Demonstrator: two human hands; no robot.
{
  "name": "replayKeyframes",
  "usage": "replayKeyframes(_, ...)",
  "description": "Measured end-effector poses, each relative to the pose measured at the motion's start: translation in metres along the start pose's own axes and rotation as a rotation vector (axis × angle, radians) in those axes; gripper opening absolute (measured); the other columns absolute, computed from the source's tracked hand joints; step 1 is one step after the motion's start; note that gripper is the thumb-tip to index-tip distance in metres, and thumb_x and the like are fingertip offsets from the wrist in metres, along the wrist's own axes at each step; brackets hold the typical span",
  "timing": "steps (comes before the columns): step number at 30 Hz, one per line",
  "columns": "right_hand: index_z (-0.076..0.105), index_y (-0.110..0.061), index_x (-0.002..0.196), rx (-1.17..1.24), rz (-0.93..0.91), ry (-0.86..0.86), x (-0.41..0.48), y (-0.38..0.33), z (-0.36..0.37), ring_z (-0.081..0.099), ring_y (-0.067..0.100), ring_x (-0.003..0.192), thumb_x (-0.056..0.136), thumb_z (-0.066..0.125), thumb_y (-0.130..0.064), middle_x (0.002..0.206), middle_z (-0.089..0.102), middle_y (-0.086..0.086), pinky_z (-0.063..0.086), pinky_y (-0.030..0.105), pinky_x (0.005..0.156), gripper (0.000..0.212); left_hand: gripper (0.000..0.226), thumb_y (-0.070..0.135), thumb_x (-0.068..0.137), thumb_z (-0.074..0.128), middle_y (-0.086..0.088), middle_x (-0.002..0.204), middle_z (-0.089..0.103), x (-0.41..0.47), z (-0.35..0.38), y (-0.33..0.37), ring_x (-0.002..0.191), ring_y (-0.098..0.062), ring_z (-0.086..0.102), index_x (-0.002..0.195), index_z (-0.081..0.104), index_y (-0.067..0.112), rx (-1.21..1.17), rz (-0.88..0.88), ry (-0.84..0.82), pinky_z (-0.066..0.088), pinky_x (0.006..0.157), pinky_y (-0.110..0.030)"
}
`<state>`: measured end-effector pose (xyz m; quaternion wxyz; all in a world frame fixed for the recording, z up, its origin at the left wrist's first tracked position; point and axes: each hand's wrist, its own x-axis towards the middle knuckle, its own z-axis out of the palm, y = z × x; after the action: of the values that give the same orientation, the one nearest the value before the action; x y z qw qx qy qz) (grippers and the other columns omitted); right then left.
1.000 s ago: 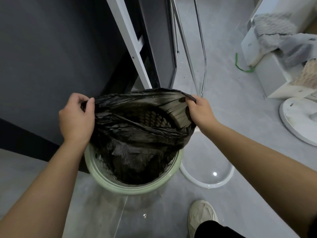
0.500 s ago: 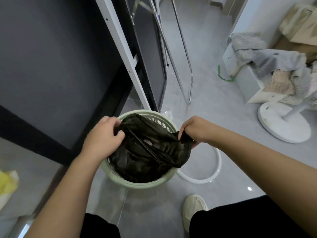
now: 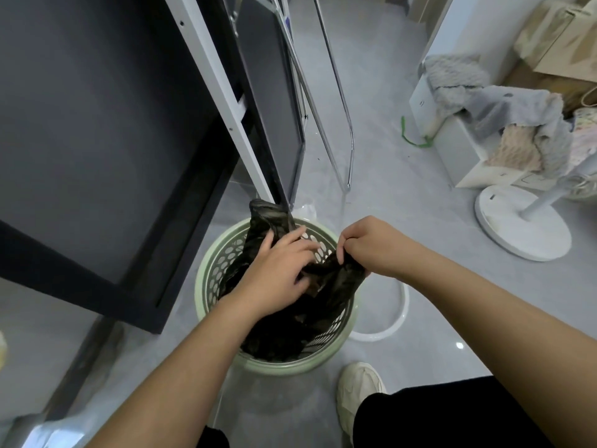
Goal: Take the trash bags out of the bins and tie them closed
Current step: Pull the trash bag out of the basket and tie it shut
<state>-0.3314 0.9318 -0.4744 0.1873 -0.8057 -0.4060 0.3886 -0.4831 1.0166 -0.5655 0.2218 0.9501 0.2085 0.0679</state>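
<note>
A black trash bag (image 3: 290,324) sits inside a pale green perforated bin (image 3: 213,273) on the grey floor. My right hand (image 3: 371,247) pinches a gathered flap of the bag at the bin's right rim. My left hand (image 3: 277,270) lies over the bag's middle, thumb and fingers around the other gathered flap, whose free end (image 3: 268,218) sticks up behind the hand. The two flaps cross between my hands. The bag's lower part is hidden inside the bin.
A dark cabinet with a white frame (image 3: 129,140) stands close at the left. A chrome rack (image 3: 339,124) stands behind the bin. A white ring (image 3: 394,318) lies to the bin's right, a fan base (image 3: 520,221) farther right. My shoe (image 3: 358,392) is beside the bin.
My hands have come together over the bin, drawing the bag's two sides into flaps. My left hand has moved right across the bag, and one flap end now stands up behind it.
</note>
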Motion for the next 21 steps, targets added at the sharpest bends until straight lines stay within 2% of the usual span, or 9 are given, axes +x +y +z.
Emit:
replayKeyframes(2,0.061,-0.013,0.058,-0.031,-0.001,0.016,0.001,0.002,-0.005,0.055,0.022,0.052,0.079,0.034,0.005,0.058,0.054,0.007,0.047,0.022,0.051,0.039,0.013,0.027,0.087,0.050,0.006,0.105,0.063,0.000,-0.001,-0.009,0.113,-0.013,0.053,0.096,0.059,0.022,-0.024,-0.025,0.023,0.017,0.117,-0.047)
replayKeyframes(5,0.063,-0.014,0.060,0.017,0.033,0.073,0.006,0.006,-0.012,0.056,0.020,0.051,0.083,0.033,0.004,0.065,0.058,0.008,0.048,0.017,0.045,0.042,0.023,0.052,0.087,0.041,0.012,0.080,0.060,-0.010,-0.012,-0.017,0.085,-0.013,0.055,0.089,0.052,0.032,-0.142,-0.063,-0.094,0.045,0.092,-0.042)
replayKeyframes(7,0.066,-0.011,0.065,0.183,0.088,0.082,0.008,0.009,-0.017,0.062,0.022,0.061,0.085,0.032,0.005,0.074,0.064,0.011,0.054,0.021,0.050,0.043,0.045,0.072,0.075,0.045,0.020,0.089,0.057,-0.018,-0.018,-0.016,0.091,-0.006,0.051,0.108,0.048,0.043,-0.152,-0.091,-0.225,0.045,0.090,-0.035)
replayKeyframes(9,0.068,-0.008,0.071,0.348,0.134,0.066,0.007,0.009,-0.021,0.064,0.021,0.065,0.085,0.032,0.006,0.077,0.067,0.014,0.054,0.020,0.051,0.041,0.060,0.069,0.074,0.053,0.018,0.101,0.056,-0.020,-0.016,-0.013,0.099,-0.006,0.047,0.126,0.041,0.040,-0.006,-0.094,-0.286,0.034,0.100,-0.031)
replayKeyframes(11,0.068,-0.006,0.076,0.436,0.150,0.064,0.006,0.010,-0.023,0.065,0.018,0.066,0.085,0.033,0.004,0.077,0.068,0.013,0.054,0.020,0.054,0.037,0.033,0.046,0.086,0.054,0.011,0.100,0.062,-0.018,-0.012,-0.012,0.100,-0.011,0.054,0.116,0.051,0.031,0.172,-0.020,-0.164,0.029,0.100,-0.030)
replayKeyframes(14,0.067,-0.004,0.081,0.438,0.105,0.037,0.006,0.010,-0.020,0.065,0.018,0.066,0.090,0.051,-0.015,0.080,0.066,0.012,0.058,0.026,0.062,0.022,0.009,0.028,0.091,0.051,0.007,0.084,0.066,-0.018,-0.012,-0.019,0.078,-0.018,0.055,0.089,0.058,0.024,0.109,-0.090,-0.001,0.032,0.086,-0.029)
replayKeyframes(17,0.060,-0.011,0.077,0.013,-0.010,-0.030,0.003,0.010,-0.012,0.059,0.013,0.060,0.070,0.079,-0.044,0.068,0.061,0.001,0.051,0.024,0.058,0.039,0.016,0.027,0.089,0.054,0.007,0.069,0.057,-0.018,-0.011,-0.030,0.072,-0.020,0.055,0.074,0.051,0.021,0.099,-0.104,0.041,0.040,0.086,-0.035)
replayKeyframes(19,0.047,-0.016,0.069,-0.320,-0.083,-0.035,0.003,0.009,-0.003,0.043,0.012,0.054,0.067,0.082,-0.041,0.063,0.047,-0.004,0.033,0.022,0.050,0.043,0.015,0.026,0.087,0.057,0.011,0.075,0.051,-0.017,-0.012,-0.030,0.080,-0.018,0.052,0.073,0.052,0.021,0.143,-0.080,0.099,0.035,0.080,-0.030)
replayKeyframes(21,0.036,-0.017,0.062,-0.506,-0.183,0.061,0.006,0.009,0.005,0.039,0.015,0.058,0.078,0.074,-0.029,0.074,0.043,-0.001,0.029,0.026,0.053,0.043,0.010,0.026,0.086,0.057,0.011,0.084,0.052,-0.016,-0.013,-0.027,0.088,-0.015,0.050,0.077,0.055,0.021,0.182,-0.034,0.148,0.029,0.081,-0.027)
